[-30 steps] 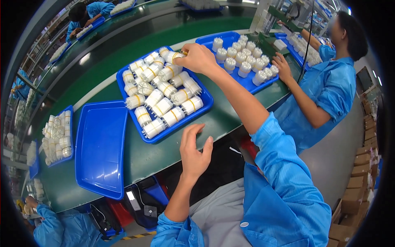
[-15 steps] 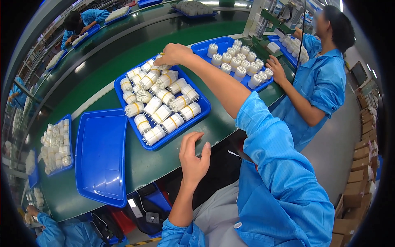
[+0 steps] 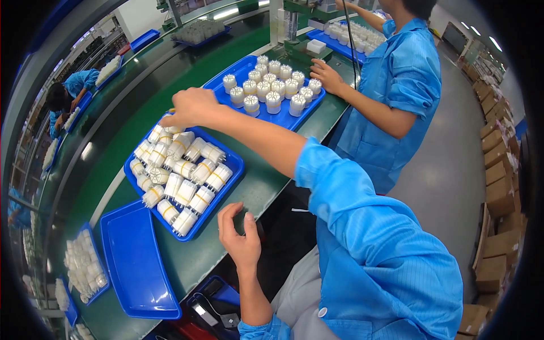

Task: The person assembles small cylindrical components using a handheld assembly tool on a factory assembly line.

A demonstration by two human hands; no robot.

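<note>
My right hand (image 3: 191,107) reaches across to the far edge of a blue tray (image 3: 240,165) heaped with white cylindrical plastic parts (image 3: 186,192). Most of the parts lie on their sides, several with a yellow band and short prongs at one end. The fingers of that hand are bent down and drawn together over the parts at the far edge. What lies between the fingertips is hidden. Near the front edge of the green table, my left hand (image 3: 241,238) hovers with curled fingers and the thumb apart. It holds nothing.
A bare blue tray (image 3: 136,255) lies left of the full one, partly against it. Another blue tray (image 3: 215,85) with upright white parts stands to the right, near a co-worker (image 3: 391,96) in blue. More filled trays line the far-left side. Cardboard boxes (image 3: 501,198) stand along the right.
The view has swung, so the trays and table appear farther left and mostly lower. My right hand remains at the tray's far edge, and my left hand still hovers by the table's front edge.
</note>
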